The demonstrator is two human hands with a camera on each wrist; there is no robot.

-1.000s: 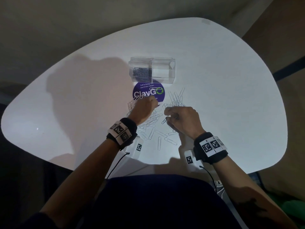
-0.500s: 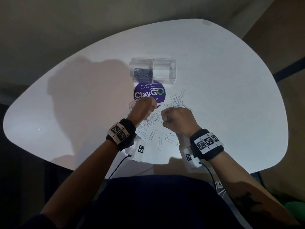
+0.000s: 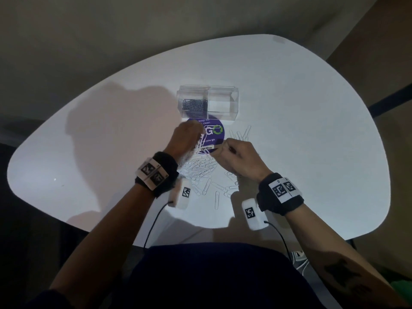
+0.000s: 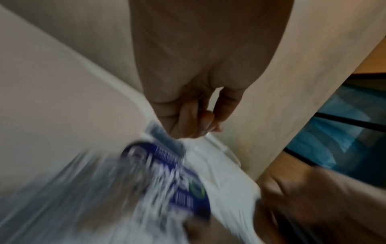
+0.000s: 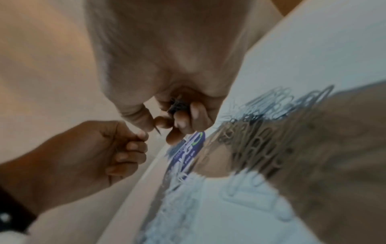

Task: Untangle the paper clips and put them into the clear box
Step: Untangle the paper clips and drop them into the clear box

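Observation:
The clear box (image 3: 224,101) stands at the far middle of the white table (image 3: 312,152); its left compartment holds dark paper clips (image 3: 195,105). A heap of pale paper clips (image 3: 200,169) lies between my wrists. My right hand (image 3: 219,149) pinches a pale clip (image 3: 209,149) at its fingertips. In the right wrist view this right hand (image 5: 165,130) also keeps a dark bunch of clips (image 5: 177,105) in its palm. My left hand (image 3: 194,132), blurred, hovers just before the box with curled fingers (image 4: 205,123), thumb against forefinger, seemingly on a thin clip.
A round purple sticker (image 3: 215,132) lies on the table in front of the box. More loose clips (image 3: 242,136) are scattered right of it, and single ones (image 3: 216,199) near the table's front edge. Beyond the table is dark floor.
My left hand has drawn away from the right hand and moved forward toward the box. The right hand has shifted slightly forward and left, now showing a clip at its fingertips.

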